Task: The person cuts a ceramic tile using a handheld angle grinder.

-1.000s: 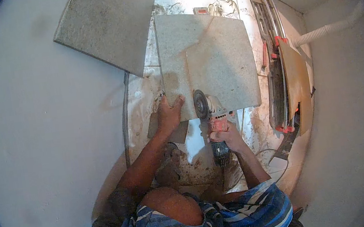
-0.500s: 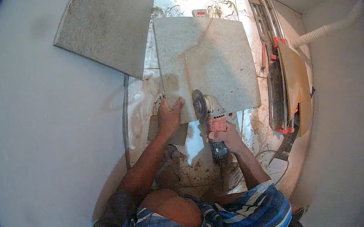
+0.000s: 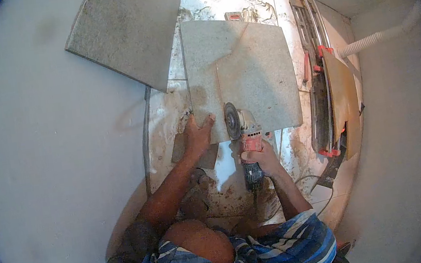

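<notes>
A large grey tile (image 3: 256, 72) lies in front of me, with a thin line running up it and bending right. My left hand (image 3: 199, 133) rests on its near left corner, thumb and fingers spread apart. My right hand (image 3: 263, 157) is wrapped round the red and black body of an angle grinder (image 3: 251, 142). The grinder's disc (image 3: 232, 121) stands upright over the tile's near edge, close to the line. Whether the disc touches the tile I cannot tell.
Another grey tile (image 3: 126, 36) leans at the upper left by the wall. A smaller dark piece (image 3: 207, 158) lies under the near left corner. On the right stand a tile cutter (image 3: 315, 75), a brownish panel (image 3: 343, 103) and a ribbed hose (image 3: 369, 41). A cable (image 3: 332, 196) lies near my right arm.
The view has shifted slightly, so the tiles appear a little further right and lower. Both hands and the grinder hold nearly the same places on the tile.
</notes>
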Demonstrator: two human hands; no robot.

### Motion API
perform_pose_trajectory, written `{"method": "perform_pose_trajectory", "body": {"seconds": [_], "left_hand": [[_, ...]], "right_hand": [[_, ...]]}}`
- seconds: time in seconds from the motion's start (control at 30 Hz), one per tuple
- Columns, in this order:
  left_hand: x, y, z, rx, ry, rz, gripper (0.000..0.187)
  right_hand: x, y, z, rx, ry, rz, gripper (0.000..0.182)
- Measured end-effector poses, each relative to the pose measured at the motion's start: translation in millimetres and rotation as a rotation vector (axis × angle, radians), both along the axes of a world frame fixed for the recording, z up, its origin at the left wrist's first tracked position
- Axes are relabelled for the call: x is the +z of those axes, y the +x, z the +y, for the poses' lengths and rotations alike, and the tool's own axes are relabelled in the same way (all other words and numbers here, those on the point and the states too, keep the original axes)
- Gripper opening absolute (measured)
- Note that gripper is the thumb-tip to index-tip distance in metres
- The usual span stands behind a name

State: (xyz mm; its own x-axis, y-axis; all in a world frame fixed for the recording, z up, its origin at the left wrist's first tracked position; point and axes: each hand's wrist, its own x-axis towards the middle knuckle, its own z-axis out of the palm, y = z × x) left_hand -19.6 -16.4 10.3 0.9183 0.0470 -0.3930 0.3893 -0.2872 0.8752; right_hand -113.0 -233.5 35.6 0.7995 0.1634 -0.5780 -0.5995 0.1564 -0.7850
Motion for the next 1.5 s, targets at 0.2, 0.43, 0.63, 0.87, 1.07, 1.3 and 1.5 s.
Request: {"method": "perform_pose_trajectory", "body": {"seconds": [0.2,0.43,0.63,0.87,1.07,1.3,1.5], "left_hand": [[-9,-1,1,-0.004,-0.062,0.021,0.049],[0,0,-1,-0.009,0.006,-0.012,0.050],[-9,-1,-1,0.011,-0.101,-0.010,0.047],[2,0,-2,-0.012,-0.034,-0.038,0.048],[-13,-1,1,-0.032,0.009,-0.036,0.049],[-10,-1,1,0.006,-0.020,0.022,0.049],[0,-1,-1,0.011,0.038,-0.002,0.049]], "right_hand": [[2,2,0,0.009,0.001,0.005,0.034],[4,2,2,-0.031,0.022,0.015,0.028],[3,3,1,-0.010,-0.010,0.006,0.027],[12,6,2,0.028,0.064,-0.010,0.030],[9,4,2,-0.014,0.011,0.033,0.027],[16,9,5,-0.052,0.063,0.051,0.027],[19,13,5,-0.075,0.069,0.065,0.027]]}}
